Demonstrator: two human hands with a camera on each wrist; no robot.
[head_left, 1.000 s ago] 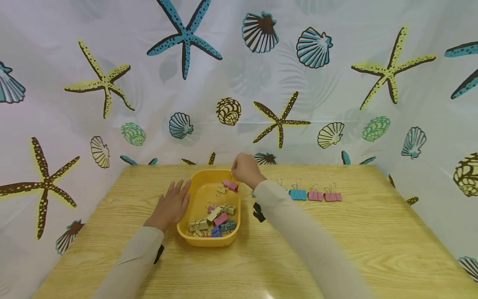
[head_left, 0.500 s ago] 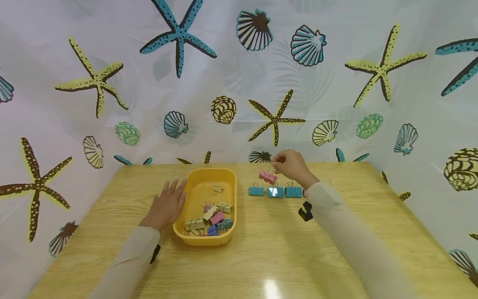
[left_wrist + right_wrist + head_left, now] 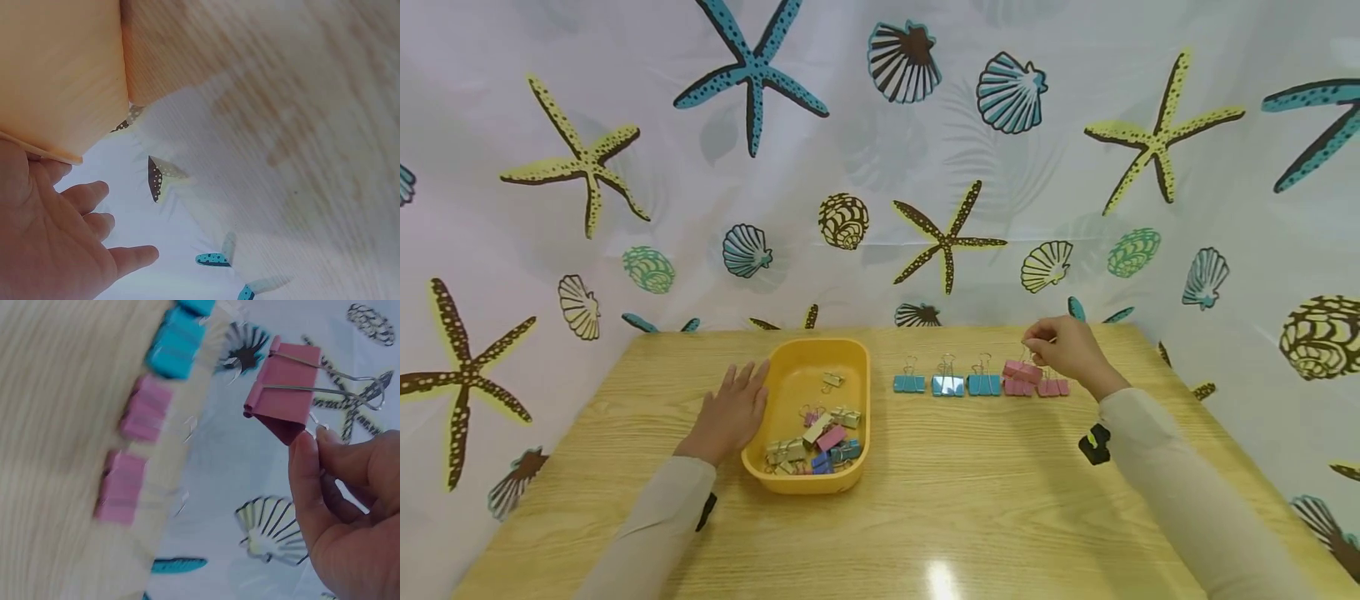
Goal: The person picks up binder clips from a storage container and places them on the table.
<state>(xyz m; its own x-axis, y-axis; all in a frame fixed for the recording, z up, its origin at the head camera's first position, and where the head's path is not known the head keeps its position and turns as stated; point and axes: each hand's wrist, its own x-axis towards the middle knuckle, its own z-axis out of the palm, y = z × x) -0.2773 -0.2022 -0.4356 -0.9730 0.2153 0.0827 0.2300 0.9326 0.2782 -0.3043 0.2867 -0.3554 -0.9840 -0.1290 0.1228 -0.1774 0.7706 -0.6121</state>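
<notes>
While the wire-handled pink binder clip (image 3: pixel 284 403) hangs midair, right hand (image 3: pixel 1070 350) pinches one handle; left hand (image 3: pixel 727 414), fingers straight, rests against yellow bin (image 3: pixel 805 485).

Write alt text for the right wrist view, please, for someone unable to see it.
The right hand pinches a pink binder clip before a patterned white cloth. On the wooden table, two more pink clips and two blue clips form a row.

No text, label, brand, number or sign can be read on the binder clips (image 3: pixel 287 406), the yellow tray (image 3: pixel 797 383), the wooden table (image 3: pixel 985 508) or the patterned cloth (image 3: pixel 827 283). A yellowish mark on the black wrist device (image 3: pixel 1096 450) is too small to make out.
</notes>
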